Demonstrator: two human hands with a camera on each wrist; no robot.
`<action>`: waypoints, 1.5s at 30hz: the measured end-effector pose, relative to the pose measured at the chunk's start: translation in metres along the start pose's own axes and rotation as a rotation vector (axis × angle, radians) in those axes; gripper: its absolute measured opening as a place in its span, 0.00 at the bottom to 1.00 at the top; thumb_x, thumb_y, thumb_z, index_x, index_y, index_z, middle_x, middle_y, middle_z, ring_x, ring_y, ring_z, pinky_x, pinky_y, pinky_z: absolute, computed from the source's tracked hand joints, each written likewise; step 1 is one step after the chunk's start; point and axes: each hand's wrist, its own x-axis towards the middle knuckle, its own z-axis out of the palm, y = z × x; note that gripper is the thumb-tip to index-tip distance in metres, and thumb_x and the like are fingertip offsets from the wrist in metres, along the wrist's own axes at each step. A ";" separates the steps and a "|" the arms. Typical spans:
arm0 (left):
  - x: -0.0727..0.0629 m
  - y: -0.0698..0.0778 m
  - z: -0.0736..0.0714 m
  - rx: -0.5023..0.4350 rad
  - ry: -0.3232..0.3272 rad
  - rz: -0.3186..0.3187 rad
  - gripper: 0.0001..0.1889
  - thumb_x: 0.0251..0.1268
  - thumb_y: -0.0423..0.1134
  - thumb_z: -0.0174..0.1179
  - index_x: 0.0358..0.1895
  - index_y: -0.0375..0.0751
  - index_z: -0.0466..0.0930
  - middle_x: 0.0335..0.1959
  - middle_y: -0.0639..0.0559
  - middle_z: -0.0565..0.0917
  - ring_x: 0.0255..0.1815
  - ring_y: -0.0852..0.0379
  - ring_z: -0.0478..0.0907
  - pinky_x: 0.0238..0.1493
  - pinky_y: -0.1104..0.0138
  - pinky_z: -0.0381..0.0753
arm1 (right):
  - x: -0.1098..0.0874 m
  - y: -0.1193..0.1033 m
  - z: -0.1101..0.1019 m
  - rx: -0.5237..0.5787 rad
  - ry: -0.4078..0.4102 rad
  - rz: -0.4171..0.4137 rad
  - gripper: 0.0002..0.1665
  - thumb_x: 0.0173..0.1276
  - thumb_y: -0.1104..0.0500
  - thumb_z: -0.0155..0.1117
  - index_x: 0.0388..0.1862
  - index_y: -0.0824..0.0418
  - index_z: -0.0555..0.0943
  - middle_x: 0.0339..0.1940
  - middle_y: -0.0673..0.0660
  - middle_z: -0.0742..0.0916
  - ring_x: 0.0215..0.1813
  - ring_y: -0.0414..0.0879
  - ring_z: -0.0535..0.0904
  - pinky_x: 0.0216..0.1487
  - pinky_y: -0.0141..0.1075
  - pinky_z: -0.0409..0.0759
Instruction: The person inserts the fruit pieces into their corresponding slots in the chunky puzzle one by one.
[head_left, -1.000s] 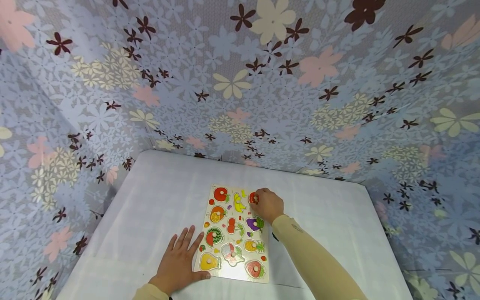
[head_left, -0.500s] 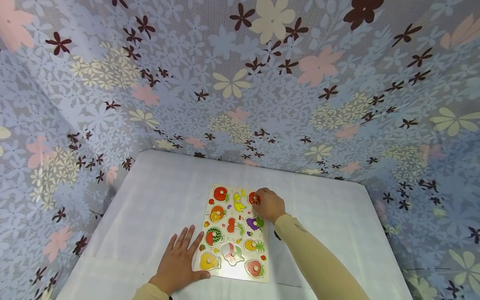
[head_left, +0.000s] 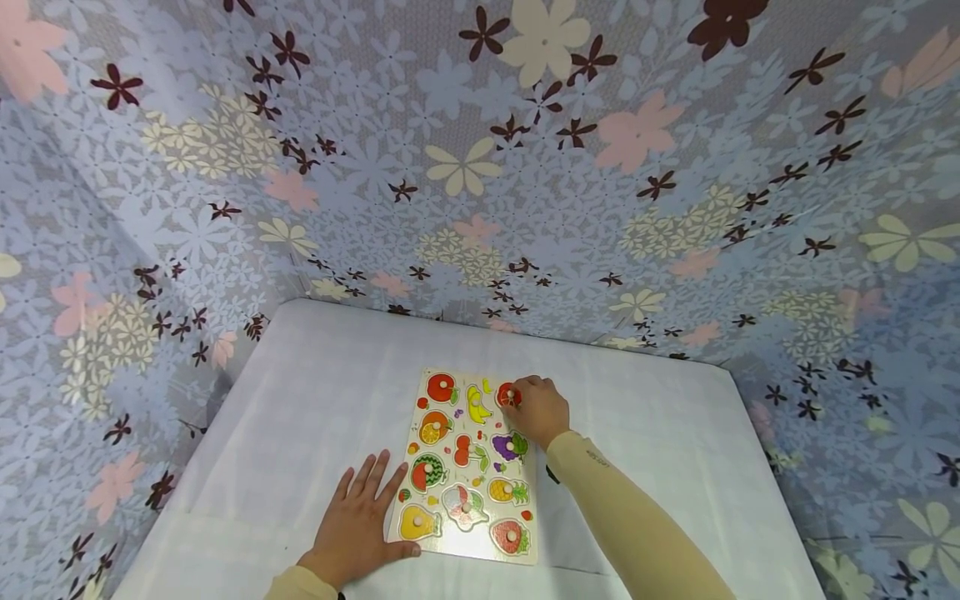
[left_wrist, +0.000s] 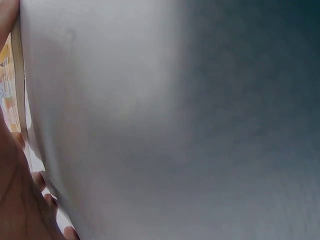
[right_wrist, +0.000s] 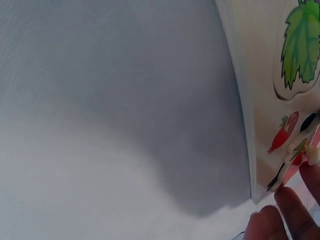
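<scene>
A wooden fruit peg puzzle board (head_left: 450,546) lies on the white-covered table. My right hand (head_left: 542,411) is at its far right corner and pinches a round red fruit puzzle piece (head_left: 507,395) with a small knob. In the right wrist view, this piece (right_wrist: 292,170) sits slightly tilted over its recess, with dark gaps at its edge, and fingers (right_wrist: 295,207) touch its rim and knob. My left hand (head_left: 356,525) rests flat on the table with fingers spread, its fingertips and thumb at the board's left edge. The left wrist view shows mostly blurred cloth.
Other pieces sit in the board, among them an apple (head_left: 441,388), bananas (head_left: 477,406), grapes (head_left: 510,448), a pineapple (head_left: 508,492) and a pear (head_left: 417,523). White cloth (head_left: 337,375) surrounds the board. Flower-patterned fabric (head_left: 465,208) rises behind the table and at its sides.
My right hand has shifted very slightly to the right at the same corner, and the red piece has moved a little under its fingers. The left hand and board have stayed put.
</scene>
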 end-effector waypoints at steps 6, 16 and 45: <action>0.000 0.000 -0.001 -0.017 -0.016 -0.011 0.63 0.42 0.88 0.48 0.80 0.50 0.56 0.80 0.41 0.52 0.78 0.41 0.50 0.73 0.43 0.50 | -0.003 -0.003 -0.001 -0.003 0.027 -0.002 0.31 0.61 0.41 0.74 0.57 0.57 0.84 0.57 0.58 0.83 0.55 0.54 0.77 0.51 0.50 0.83; 0.000 0.001 -0.003 -0.012 -0.022 -0.009 0.63 0.42 0.87 0.49 0.79 0.49 0.57 0.80 0.41 0.52 0.78 0.41 0.51 0.73 0.43 0.51 | -0.004 -0.007 -0.003 0.014 0.055 0.019 0.30 0.60 0.39 0.74 0.53 0.58 0.84 0.53 0.60 0.83 0.49 0.54 0.79 0.45 0.49 0.84; 0.000 0.004 -0.014 -0.055 -0.047 -0.006 0.61 0.45 0.84 0.53 0.79 0.47 0.57 0.79 0.38 0.53 0.77 0.39 0.51 0.73 0.42 0.51 | -0.006 -0.009 -0.004 0.036 0.051 0.039 0.25 0.61 0.41 0.74 0.46 0.58 0.86 0.52 0.58 0.83 0.49 0.53 0.79 0.45 0.49 0.84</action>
